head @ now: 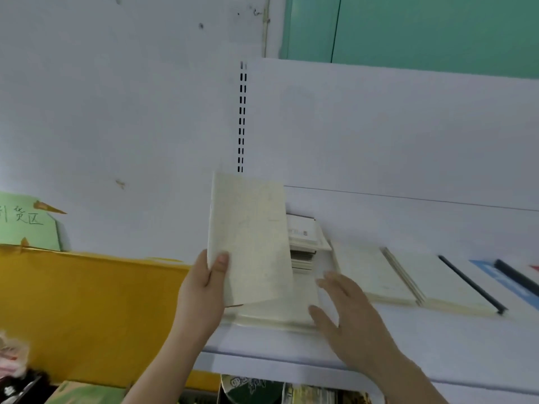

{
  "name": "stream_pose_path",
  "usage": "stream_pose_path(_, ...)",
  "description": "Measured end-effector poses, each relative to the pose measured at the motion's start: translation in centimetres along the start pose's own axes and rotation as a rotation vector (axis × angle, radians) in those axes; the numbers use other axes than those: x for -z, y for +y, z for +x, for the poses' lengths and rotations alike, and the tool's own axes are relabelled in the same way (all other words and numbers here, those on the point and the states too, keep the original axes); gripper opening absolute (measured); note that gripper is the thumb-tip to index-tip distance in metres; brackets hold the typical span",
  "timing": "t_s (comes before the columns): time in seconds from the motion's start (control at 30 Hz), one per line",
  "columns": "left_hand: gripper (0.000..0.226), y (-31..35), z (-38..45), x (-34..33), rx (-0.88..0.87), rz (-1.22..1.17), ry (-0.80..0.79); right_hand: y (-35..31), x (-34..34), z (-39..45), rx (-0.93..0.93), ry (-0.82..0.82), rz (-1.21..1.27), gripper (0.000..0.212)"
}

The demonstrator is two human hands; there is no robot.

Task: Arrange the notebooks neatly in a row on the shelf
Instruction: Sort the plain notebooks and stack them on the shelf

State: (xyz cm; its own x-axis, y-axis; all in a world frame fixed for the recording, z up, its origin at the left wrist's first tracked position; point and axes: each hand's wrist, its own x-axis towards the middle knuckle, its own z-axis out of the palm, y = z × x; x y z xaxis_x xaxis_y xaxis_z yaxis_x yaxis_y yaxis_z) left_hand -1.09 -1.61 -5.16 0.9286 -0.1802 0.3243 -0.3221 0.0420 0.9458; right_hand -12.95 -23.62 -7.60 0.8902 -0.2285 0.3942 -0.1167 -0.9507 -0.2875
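Nearest me, white shelf [437, 339] carries cream notebooks [376, 272] lying flat in a row. I see my left hand [201, 290] gripping a lifted cream notebook [250, 240], thumb on its cover; my right hand [347, 313] rests on the stack [274, 316] below, fingers [328, 279] relaxed.

Two bare forearms, entering from the lower edge. Left hand [204, 290] with short, trimmed thumbnail, plain and unpainted as far as the soft focus allows. Right hand [347, 316] slightly blurred, knuckles and tendons faintly ridged across the back. No sleeves or cuffs anywhere along either arm up to the frame edge. No rings, watch, bracelet or gloves on either wrist or finger. Slim wrists, smooth forearms, fingers long and narrow.
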Motion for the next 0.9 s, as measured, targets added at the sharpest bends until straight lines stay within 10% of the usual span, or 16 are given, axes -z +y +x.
stream_pose_path(0.17,0.023,-0.5,-0.9,0.9,-0.011,0.004,0.034,0.3,-2.5,0.2,0.072,-0.24,-0.101,0.066)
stream_pose_path(0.33,0.025,-0.1,-1.4,1.3,-0.032,0.039,0.016,0.3,-0.6,-0.5,0.201,-0.115,-0.158,0.078)
stream_pose_path(0.57,0.022,2.9,-1.0,0.4,-0.199,0.223,-0.221,0.0,7.7,-0.1,0.209,0.372,0.083,0.009)
stream_pose_path(0.9,0.032,3.8,-4.1,-2.9,-0.082,0.17,-0.532,-1.7,12.6,2.3,0.144,0.505,0.286,0.038)
